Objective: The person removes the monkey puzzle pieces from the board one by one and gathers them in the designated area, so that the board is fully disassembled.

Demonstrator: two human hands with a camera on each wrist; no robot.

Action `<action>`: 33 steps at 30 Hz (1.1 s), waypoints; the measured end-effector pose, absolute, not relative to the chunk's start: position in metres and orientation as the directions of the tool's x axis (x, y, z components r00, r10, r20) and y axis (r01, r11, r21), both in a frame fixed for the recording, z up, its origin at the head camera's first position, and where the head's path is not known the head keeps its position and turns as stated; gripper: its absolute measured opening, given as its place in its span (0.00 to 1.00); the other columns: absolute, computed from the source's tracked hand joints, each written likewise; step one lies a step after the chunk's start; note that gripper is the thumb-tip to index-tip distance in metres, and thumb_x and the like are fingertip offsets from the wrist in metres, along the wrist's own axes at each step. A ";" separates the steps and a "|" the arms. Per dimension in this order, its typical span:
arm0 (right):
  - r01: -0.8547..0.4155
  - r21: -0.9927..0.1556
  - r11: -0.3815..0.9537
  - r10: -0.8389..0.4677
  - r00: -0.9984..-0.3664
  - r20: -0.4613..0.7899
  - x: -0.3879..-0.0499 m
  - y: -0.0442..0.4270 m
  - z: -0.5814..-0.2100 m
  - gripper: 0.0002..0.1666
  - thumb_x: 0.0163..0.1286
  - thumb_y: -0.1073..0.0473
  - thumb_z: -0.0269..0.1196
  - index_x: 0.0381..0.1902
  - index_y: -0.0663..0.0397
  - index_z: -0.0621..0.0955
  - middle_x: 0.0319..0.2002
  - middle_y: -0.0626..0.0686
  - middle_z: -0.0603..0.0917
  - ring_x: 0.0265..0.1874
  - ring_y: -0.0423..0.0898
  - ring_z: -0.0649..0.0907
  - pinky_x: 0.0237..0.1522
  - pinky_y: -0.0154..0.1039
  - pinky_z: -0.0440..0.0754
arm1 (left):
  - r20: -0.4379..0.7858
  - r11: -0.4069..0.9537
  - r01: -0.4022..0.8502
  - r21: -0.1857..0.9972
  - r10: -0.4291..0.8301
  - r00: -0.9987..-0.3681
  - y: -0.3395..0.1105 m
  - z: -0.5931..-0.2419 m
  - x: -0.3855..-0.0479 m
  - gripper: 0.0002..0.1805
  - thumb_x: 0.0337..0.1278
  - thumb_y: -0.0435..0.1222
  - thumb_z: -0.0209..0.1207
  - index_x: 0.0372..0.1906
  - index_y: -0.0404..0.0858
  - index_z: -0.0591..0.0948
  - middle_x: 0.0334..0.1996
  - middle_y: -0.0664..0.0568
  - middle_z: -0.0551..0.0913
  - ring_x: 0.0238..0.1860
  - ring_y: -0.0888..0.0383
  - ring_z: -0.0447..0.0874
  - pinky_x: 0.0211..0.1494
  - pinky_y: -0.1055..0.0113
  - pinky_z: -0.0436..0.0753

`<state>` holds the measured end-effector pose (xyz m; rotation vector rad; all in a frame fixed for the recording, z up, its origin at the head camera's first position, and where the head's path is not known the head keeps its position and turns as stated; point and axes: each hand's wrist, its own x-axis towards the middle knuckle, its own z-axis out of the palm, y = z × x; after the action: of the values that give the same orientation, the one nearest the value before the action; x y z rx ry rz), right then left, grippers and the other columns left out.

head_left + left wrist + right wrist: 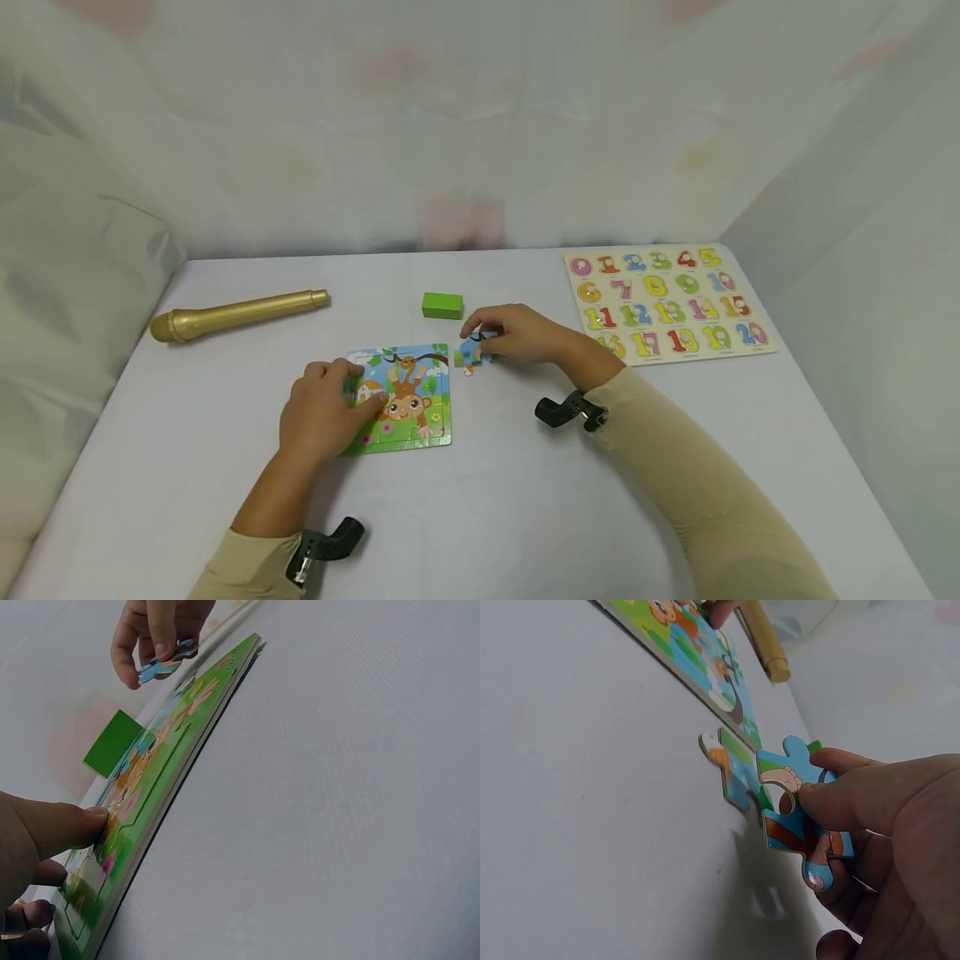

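Right hand (517, 333): pinching jigsaw piece (795, 829), thumb on its face | Place: held off table (487, 508) at puzzle board's (446, 408) 2 o'clock, near loose piece (736, 769) | Left hand (318, 408): unclenched, resting on board | Handling: probably light, stiff, smooth; knobs might chip, so best pinched at mid-body, clear of them

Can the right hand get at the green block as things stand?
Probably yes: the green block lies close to the right hand, with nothing seen between them. However, that hand's grip pinches a puzzle piece, so it would likely need freeing first.
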<state>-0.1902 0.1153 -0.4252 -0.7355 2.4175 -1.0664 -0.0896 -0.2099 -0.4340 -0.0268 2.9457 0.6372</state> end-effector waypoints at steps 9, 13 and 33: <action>-0.244 -0.750 0.615 -0.555 -0.810 -0.192 -0.187 0.135 -0.428 0.15 0.74 0.60 0.70 0.57 0.42 0.88 0.45 0.48 0.86 0.44 0.47 0.79 0.50 0.42 0.76 | -0.128 0.910 -0.039 0.412 0.015 -0.992 -0.207 -0.435 -0.090 0.35 0.63 0.55 0.71 0.66 0.36 0.79 0.65 0.29 0.72 0.61 0.28 0.74 0.50 0.36 0.79; -0.239 -0.747 0.620 -0.545 -0.816 -0.191 -0.184 0.141 -0.429 0.15 0.74 0.61 0.71 0.56 0.43 0.88 0.48 0.48 0.86 0.46 0.47 0.79 0.51 0.43 0.77 | -0.129 0.908 -0.041 0.417 0.014 -0.992 -0.206 -0.435 -0.090 0.35 0.63 0.55 0.71 0.65 0.36 0.79 0.65 0.29 0.72 0.61 0.28 0.73 0.50 0.36 0.79; -0.308 -0.654 0.691 -0.500 -0.857 -0.125 -0.182 0.140 -0.440 0.18 0.72 0.59 0.73 0.59 0.46 0.91 0.45 0.47 0.84 0.43 0.44 0.79 0.47 0.38 0.78 | -0.121 0.914 -0.025 0.405 0.027 -0.992 -0.208 -0.436 -0.090 0.36 0.64 0.54 0.71 0.68 0.35 0.78 0.65 0.27 0.71 0.62 0.27 0.72 0.50 0.35 0.78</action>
<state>-0.1818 0.1398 -0.4396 -0.6406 2.6096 -0.9320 -0.0899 -0.2080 -0.4360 0.0017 2.9513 0.6276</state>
